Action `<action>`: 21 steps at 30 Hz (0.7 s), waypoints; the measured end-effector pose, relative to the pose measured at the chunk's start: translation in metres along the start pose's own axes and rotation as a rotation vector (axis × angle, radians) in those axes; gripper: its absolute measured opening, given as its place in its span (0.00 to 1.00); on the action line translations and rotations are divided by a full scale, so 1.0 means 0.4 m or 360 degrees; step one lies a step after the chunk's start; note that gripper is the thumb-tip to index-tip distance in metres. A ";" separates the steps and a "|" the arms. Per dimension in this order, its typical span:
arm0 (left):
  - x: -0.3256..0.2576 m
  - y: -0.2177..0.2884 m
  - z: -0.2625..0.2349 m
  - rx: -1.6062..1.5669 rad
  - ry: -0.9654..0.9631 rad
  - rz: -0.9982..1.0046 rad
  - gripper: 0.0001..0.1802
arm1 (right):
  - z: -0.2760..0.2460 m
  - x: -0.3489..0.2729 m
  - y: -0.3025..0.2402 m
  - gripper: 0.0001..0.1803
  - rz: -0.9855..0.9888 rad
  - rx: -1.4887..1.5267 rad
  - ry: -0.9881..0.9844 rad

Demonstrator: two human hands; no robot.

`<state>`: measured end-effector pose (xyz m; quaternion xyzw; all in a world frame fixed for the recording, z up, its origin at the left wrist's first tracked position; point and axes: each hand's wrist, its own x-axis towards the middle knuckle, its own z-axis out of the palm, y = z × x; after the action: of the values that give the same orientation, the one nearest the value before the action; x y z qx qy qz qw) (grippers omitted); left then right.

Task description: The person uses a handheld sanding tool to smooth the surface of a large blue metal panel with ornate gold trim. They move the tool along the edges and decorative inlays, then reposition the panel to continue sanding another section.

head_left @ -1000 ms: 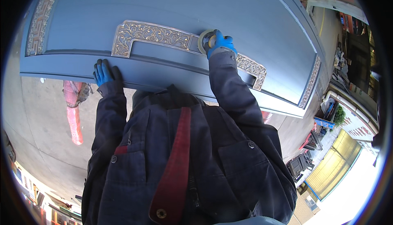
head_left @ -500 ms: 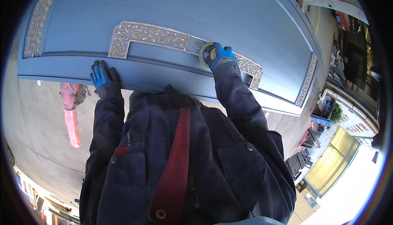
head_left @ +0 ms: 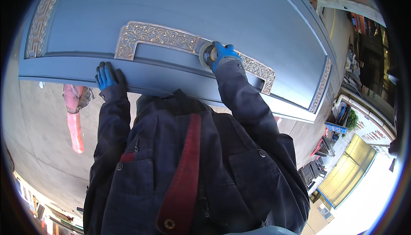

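A large blue-grey panel (head_left: 184,8), like a door leaf, spreads in front of me. Across it near my side runs a bracket-shaped ornamental plate (head_left: 160,36) with gold scrollwork. My right hand (head_left: 225,53), in a blue glove, is closed round what looks like a roll of clear tape (head_left: 204,56). That roll rests against the middle of the plate and hides part of it. Gloved in blue and black, my left hand (head_left: 108,76) lies flat with fingers stretched on the panel's near border, left of the plate.
Carved strips edge the panel at the left (head_left: 43,19) and right (head_left: 321,85). On the concrete floor (head_left: 43,123) at left lies a red and pink wrapped bundle (head_left: 75,121). Farther right are a blue crate (head_left: 336,127), dark metal frames (head_left: 312,171) and a yellow sheet (head_left: 349,166).
My right hand has slid the roll a little to the left along the ornamental plate, uncovering more scrollwork on its right. My left hand keeps its place.
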<state>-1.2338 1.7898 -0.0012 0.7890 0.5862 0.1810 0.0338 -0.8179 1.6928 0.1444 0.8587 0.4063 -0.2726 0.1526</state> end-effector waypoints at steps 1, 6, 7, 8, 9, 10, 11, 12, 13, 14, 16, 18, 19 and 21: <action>0.001 0.001 0.000 -0.0010 0.0006 0.0015 0.29 | 0.007 0.003 -0.002 0.44 0.0002 -0.0009 0.0018; 0.001 0.003 -0.007 -0.0019 -0.0005 0.0016 0.29 | 0.051 0.002 0.076 0.44 0.0037 0.0104 0.0126; 0.001 0.004 -0.007 -0.0027 -0.0006 0.0019 0.29 | 0.050 -0.004 0.118 0.45 0.0096 0.0112 0.0125; 0.002 0.003 -0.005 -0.0030 -0.0006 0.0017 0.29 | 0.048 -0.011 0.158 0.45 0.0141 0.0125 0.0146; 0.001 0.005 -0.006 -0.0014 -0.0021 0.0001 0.29 | 0.044 -0.013 0.194 0.46 0.0218 0.0120 0.0087; 0.000 0.005 -0.006 -0.0021 -0.0007 0.0011 0.29 | 0.042 -0.012 0.220 0.45 0.0215 0.0166 0.0147; 0.000 0.006 -0.006 -0.0015 0.0002 0.0013 0.29 | 0.043 -0.014 0.236 0.43 0.0248 0.0196 0.0137; 0.001 0.007 -0.005 0.0004 0.0001 0.0017 0.29 | 0.045 -0.016 0.247 0.42 0.0356 0.0175 0.0149; 0.002 0.007 -0.005 -0.0023 0.0004 0.0024 0.29 | 0.047 -0.016 0.251 0.42 0.0247 0.0167 0.0150; 0.002 0.007 -0.005 -0.0031 -0.0003 0.0025 0.29 | 0.051 -0.016 0.247 0.42 0.0202 0.0105 0.0169; 0.004 0.006 -0.004 -0.0039 -0.0008 0.0037 0.29 | 0.055 -0.017 0.237 0.43 0.0064 0.0124 0.0211; 0.003 0.006 -0.004 -0.0031 -0.0010 0.0040 0.30 | 0.050 -0.021 0.234 0.43 0.0206 0.0075 0.0155; 0.003 0.006 -0.003 -0.0021 0.0005 0.0055 0.29 | 0.045 -0.023 0.233 0.43 0.0199 0.0098 0.0136; 0.000 0.005 -0.003 0.0033 0.0024 0.0050 0.28 | 0.030 -0.028 0.240 0.45 0.0204 0.0058 0.0121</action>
<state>-1.2323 1.7890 0.0003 0.7971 0.5757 0.1815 0.0184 -0.7530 1.6204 0.1452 0.8953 0.3508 -0.2370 0.1385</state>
